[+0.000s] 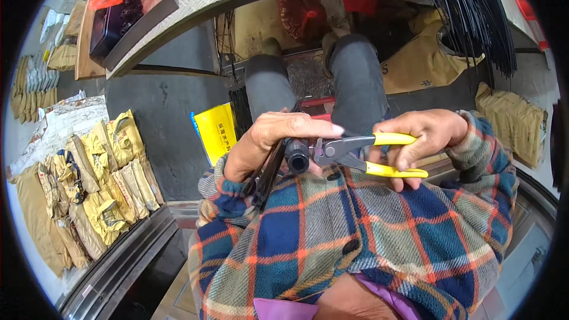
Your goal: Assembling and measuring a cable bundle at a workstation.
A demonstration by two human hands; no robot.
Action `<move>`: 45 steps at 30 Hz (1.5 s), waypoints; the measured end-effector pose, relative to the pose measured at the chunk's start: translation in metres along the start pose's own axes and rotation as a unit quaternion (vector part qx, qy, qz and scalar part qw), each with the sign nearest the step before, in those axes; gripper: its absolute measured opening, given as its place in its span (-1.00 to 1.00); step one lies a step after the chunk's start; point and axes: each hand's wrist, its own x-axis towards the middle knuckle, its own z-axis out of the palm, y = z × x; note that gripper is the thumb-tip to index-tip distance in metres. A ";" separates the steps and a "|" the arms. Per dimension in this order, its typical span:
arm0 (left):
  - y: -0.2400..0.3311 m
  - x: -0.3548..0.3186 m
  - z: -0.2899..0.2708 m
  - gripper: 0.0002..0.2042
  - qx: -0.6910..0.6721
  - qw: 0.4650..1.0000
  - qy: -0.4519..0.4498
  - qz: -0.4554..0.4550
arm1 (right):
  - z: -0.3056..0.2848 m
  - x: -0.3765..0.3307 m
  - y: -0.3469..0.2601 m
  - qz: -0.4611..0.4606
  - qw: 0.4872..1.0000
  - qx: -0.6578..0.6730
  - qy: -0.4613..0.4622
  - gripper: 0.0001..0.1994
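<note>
From where I stood, the right hand [422, 136] was closed on yellow-handled pliers [354, 143], their handles spread apart. Left of that grip, the left hand [274, 130] was curled about a black tube [298, 157] and thin dark strips [268, 179]. The pliers' head sat just beside the tube; contact could not be confirmed. A yellow packet [216, 129] lay left of the left-hand grip.

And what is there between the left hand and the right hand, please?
The head view shows the dark metal end of yellow-handled pliers between the left hand and the right hand.
</note>
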 end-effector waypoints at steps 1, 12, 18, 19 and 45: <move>-0.002 -0.001 0.001 -0.41 0.000 1.000 -0.001 0.001 | 0.001 -0.002 -0.004 -0.041 0.997 -0.063 0.022 -0.55; -0.004 -0.002 -0.002 -0.45 -0.075 0.994 0.028 -0.072 | -0.008 -0.003 -0.006 -0.004 1.000 0.011 -0.002 -0.48; -0.004 -0.001 0.005 -0.42 0.137 0.982 0.126 -0.025 | 0.006 0.003 -0.011 -0.210 0.590 -0.716 0.310 -0.45; -0.002 -0.002 0.011 -0.42 0.140 0.982 0.125 -0.024 | 0.004 0.013 0.005 -0.144 0.604 -0.701 0.351 -0.52; -0.013 -0.007 0.011 -0.21 -0.005 0.943 0.328 -0.048 | -0.033 0.101 0.031 -0.463 0.677 -0.396 0.413 -0.90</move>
